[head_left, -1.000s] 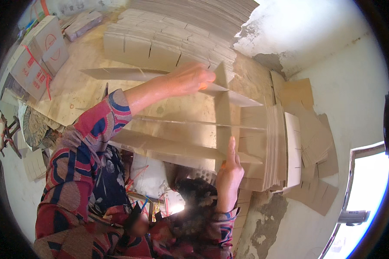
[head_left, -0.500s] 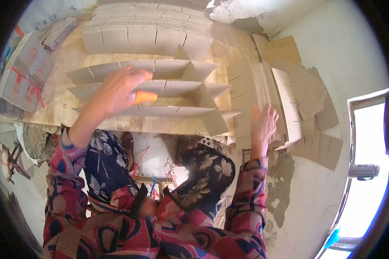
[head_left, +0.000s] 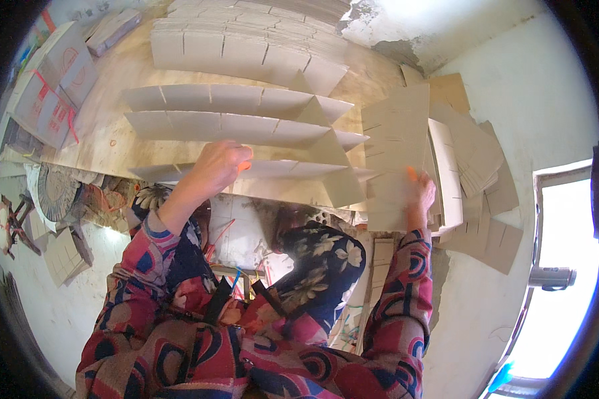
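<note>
Three long slotted cardboard strips stand on edge in rows, crossed near their right ends by a short cardboard strip. My left hand, with orange covering on its fingers, is closed at the top edge of the nearest long strip. Its fingertips are partly hidden. On the right, my right hand is pinching a slotted cardboard piece at its near right edge, thumb on the face and fingers behind. That hand is slightly blurred. The piece stands in front of the stack of cardboard pieces.
A large stack of slotted cardboard strips lies at the back of the wooden table. A carton with red tape stands at the left. Loose cardboard sheets lean along the right wall, near a bright window.
My left hand has come down and closed at the nearest long strip. My right hand has gripped a cardboard piece and shifted it off the stack. The view has moved slightly.
</note>
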### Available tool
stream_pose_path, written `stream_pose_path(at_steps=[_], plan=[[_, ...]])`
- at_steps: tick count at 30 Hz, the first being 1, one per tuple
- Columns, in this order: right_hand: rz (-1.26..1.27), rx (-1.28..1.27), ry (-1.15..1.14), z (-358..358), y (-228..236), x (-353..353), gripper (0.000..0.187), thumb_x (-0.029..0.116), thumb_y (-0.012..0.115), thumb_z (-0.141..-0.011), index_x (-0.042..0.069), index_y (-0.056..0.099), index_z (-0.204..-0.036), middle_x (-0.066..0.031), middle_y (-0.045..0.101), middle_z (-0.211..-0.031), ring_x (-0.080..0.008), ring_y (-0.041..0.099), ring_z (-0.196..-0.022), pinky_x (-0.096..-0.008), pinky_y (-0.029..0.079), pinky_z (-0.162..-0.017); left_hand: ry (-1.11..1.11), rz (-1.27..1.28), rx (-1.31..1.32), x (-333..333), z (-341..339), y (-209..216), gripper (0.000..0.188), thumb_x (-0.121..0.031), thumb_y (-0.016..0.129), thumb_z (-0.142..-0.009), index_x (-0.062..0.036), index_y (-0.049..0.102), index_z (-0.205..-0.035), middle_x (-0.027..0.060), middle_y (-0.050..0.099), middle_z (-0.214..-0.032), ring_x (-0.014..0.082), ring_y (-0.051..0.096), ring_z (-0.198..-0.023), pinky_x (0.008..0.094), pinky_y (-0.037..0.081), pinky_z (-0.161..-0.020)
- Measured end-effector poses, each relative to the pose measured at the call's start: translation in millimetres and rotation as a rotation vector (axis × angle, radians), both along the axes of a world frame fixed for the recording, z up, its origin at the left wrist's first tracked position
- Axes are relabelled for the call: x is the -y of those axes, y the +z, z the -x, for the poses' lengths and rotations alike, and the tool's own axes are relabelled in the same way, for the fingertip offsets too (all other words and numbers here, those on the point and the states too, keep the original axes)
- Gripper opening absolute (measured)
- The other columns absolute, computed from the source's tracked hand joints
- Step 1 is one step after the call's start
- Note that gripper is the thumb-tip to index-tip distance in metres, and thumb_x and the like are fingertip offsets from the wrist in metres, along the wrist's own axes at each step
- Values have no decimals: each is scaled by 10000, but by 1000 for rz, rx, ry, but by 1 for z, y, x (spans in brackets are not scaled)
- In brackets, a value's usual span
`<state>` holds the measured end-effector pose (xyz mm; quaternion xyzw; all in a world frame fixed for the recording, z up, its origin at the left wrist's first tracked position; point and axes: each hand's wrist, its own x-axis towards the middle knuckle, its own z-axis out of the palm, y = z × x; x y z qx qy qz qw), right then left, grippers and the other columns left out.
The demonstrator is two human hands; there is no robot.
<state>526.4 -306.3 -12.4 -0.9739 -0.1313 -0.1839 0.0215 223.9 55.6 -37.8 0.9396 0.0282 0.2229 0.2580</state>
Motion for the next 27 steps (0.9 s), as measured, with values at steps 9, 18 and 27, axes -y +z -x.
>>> stream_pose_path(at_steps=[9, 18, 27], plan=[[-470, -111, 357, 119, 137, -88, 535, 67, 682, -818, 53, 492, -1317, -32, 626, -762, -105, 513, -634, -255, 423, -554, -10, -73, 26, 7, 2, 0, 157, -161, 689, -732, -53, 579, -759, 125, 578, -683, 324, 580, -689, 432, 455, -595], [-364, -233, 908, 141, 105, -142, 659, 19, 724, -752, 64, 456, -1353, -174, 662, -1054, -81, 562, -737, -251, 486, -674, -61, -3, 53, 15, -16, -7, 53, -66, 613, -705, -49, 567, -686, 126, 567, -653, 326, 582, -681, 432, 446, -568], [-553, -426, 893, 127, 105, -156, 643, 25, 726, -747, 65, 472, -1336, -204, 621, -1109, -186, 660, -816, -289, 502, -729, -66, 25, 49, 13, -20, -12, 24, -47, 611, -685, -50, 591, -697, 134, 580, -654, 330, 589, -674, 429, 456, -576]])
